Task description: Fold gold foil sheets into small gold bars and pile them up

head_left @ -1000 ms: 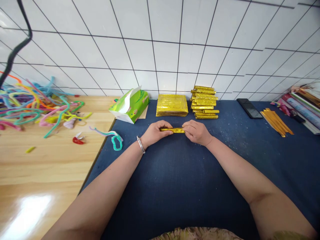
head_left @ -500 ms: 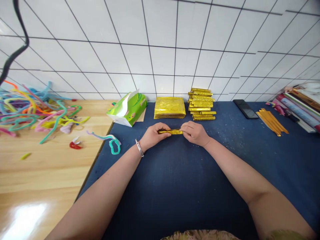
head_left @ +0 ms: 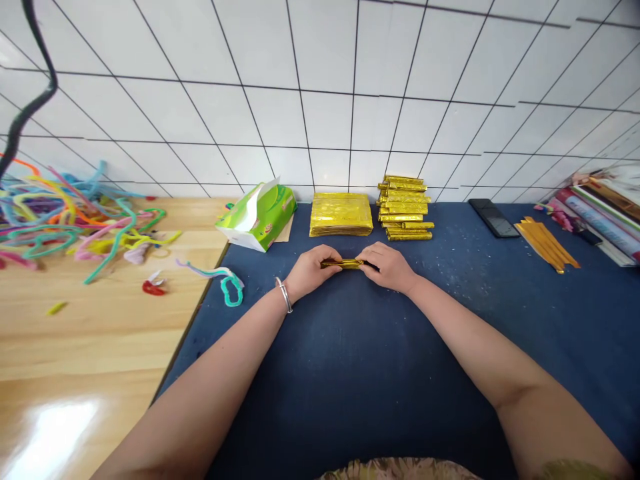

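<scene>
My left hand pinches the left end of the gold strip; my right hand pinches its right end, fingers pressed shut, probably to hold the fold flat. The strip lies between my fingers on the blue counter, long axis left to right. Behind my fingers: foil sheets, finished stack.

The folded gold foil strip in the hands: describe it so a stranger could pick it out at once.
On the dark blue mat, in front of the flat stack of gold foil sheets and the pile of folded gold bars, the left hand and right hand meet. Between their fingertips lies the folded gold foil strip, pinched at both ends. It is the only gold piece in anyone's grip, apart from both stacks.
</scene>
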The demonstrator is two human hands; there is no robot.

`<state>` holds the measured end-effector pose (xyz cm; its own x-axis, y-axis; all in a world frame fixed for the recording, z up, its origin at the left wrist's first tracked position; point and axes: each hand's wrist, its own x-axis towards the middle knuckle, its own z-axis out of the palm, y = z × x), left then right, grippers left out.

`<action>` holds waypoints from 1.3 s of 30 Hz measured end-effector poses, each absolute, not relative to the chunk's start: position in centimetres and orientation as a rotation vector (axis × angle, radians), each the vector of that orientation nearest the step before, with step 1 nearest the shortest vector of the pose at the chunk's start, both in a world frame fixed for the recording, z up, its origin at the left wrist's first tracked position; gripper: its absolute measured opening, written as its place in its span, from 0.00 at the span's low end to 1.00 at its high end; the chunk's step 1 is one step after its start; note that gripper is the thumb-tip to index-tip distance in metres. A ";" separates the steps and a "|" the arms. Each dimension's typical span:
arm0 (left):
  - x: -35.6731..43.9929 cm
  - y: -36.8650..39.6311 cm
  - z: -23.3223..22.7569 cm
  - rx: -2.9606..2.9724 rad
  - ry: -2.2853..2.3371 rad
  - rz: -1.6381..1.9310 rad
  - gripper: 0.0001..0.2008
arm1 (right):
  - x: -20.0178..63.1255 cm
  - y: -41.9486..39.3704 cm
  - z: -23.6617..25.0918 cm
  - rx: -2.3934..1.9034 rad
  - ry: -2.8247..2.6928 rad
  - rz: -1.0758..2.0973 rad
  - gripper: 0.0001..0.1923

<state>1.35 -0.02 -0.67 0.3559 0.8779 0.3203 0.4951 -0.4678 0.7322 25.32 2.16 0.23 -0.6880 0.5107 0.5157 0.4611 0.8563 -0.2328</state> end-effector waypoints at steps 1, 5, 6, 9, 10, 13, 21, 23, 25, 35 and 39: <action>1.4 0.0 -0.7 2.122 1.193 0.952 0.07 | 25.3 2.2 0.2 -0.704 -2.447 0.107 0.09; 1.4 0.0 -0.8 2.157 1.187 0.944 0.06 | 25.2 2.2 0.2 -0.710 -2.447 0.091 0.09; 1.4 0.0 -0.8 2.157 1.185 0.951 0.06 | 25.1 2.2 0.2 -0.715 -2.448 0.090 0.09; 1.5 -0.1 -0.6 2.184 1.181 0.963 0.04 | 25.0 2.1 0.0 -0.745 -2.437 0.092 0.09; 1.6 -0.1 -0.6 2.202 1.181 0.964 0.04 | 24.9 2.1 -0.1 -0.757 -2.425 0.093 0.09; 1.7 -0.2 -0.3 2.252 1.192 0.963 0.03 | 24.7 2.0 -0.4 -0.788 -2.383 0.091 0.09; 1.9 -0.4 -0.1 2.369 1.175 0.937 0.03 | 24.6 1.7 -0.3 -0.800 -2.388 0.087 0.09; 1.8 -0.5 -0.1 2.382 1.166 0.933 0.03 | 24.8 1.8 -0.1 -0.775 -2.411 0.115 0.08; 1.8 -0.5 0.0 2.389 1.158 0.924 0.03 | 25.0 1.9 0.0 -0.744 -2.429 0.140 0.08; 1.9 -0.7 0.1 2.392 1.110 0.840 0.05 | 25.1 1.9 -0.2 -0.658 -2.435 0.113 0.07; 2.1 -0.6 -0.1 2.436 1.097 0.815 0.06 | 24.9 1.9 -0.3 -0.655 -2.423 0.093 0.07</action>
<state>2.11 -0.60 -0.12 0.5352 0.7643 0.3596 0.5650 -0.6404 0.5202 24.93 1.92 -0.32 -0.6848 0.4770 0.5509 0.4331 0.8744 -0.2187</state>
